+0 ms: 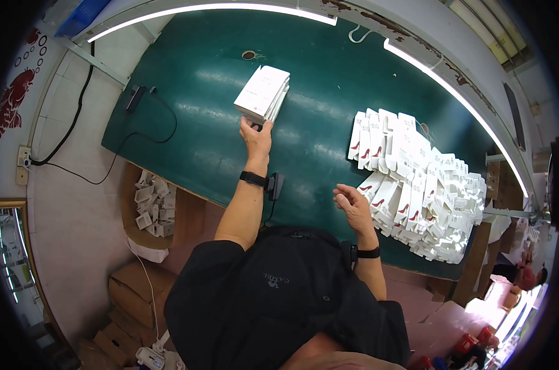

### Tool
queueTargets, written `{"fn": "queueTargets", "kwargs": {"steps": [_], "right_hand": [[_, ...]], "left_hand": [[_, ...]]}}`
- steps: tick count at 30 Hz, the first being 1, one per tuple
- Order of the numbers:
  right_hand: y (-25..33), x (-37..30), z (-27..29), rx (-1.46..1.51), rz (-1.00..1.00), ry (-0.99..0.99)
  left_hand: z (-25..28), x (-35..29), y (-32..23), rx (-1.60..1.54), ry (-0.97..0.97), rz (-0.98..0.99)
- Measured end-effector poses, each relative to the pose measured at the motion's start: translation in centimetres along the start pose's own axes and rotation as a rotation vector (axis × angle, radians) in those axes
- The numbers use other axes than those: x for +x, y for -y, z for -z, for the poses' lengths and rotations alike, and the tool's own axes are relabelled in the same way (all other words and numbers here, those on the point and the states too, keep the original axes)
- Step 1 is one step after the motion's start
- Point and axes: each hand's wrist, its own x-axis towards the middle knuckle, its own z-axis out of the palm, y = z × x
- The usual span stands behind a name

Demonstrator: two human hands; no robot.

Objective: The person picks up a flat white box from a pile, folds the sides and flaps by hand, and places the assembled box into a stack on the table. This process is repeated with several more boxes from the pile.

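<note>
A small stack of flat white cartons (264, 91) lies on the green table, left of the middle. My left hand (256, 137) is at its near end, thumb on the right and fingers on the left, gripping the stack's edge. Partly hidden beneath the cartons are the fingertips. My right hand (351, 205) is held over the table with nothing in it, fingers apart and lightly bent. Just right of it spreads a big heap of flat white cartons (409, 179), many printed with a red high-heeled shoe. These overlap in rows out to the table's right edge.
On the green table (211, 142), a black cable runs at the left from a small dark device (134, 98). Left below the table edge stands a cardboard box (131, 216) holding small white pieces. A lit lamp bar (230, 8) spans the far side.
</note>
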Motion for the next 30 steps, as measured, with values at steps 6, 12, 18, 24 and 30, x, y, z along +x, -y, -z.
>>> {"fn": "queueTargets", "kwargs": {"steps": [6, 12, 18, 24, 30], "right_hand": [[0.5, 0.2, -1.2, -0.008, 0.003, 0.039], [0.0, -0.8, -0.3, -0.011, -0.003, -0.008], [-1.3, -1.8, 0.4, 0.007, -0.028, -0.041], [-1.5, -2.0, 0.6, 0.011, -0.042, -0.067], [-1.5, -2.2, 0.7, 0.013, -0.049, -0.076]], "left_hand": [[0.3, 0.6, -0.7, -0.268, 0.115, 0.055], [-0.7, 1.4, 2.0, -0.282, 0.116, -0.083], [-1.0, 1.8, 6.2, -0.197, 0.249, 0.132], [-4.1, 2.4, 6.8, 0.227, 0.580, -0.051], [-5.6, 5.5, 9.2, 0.450, 0.448, -0.120]]}}
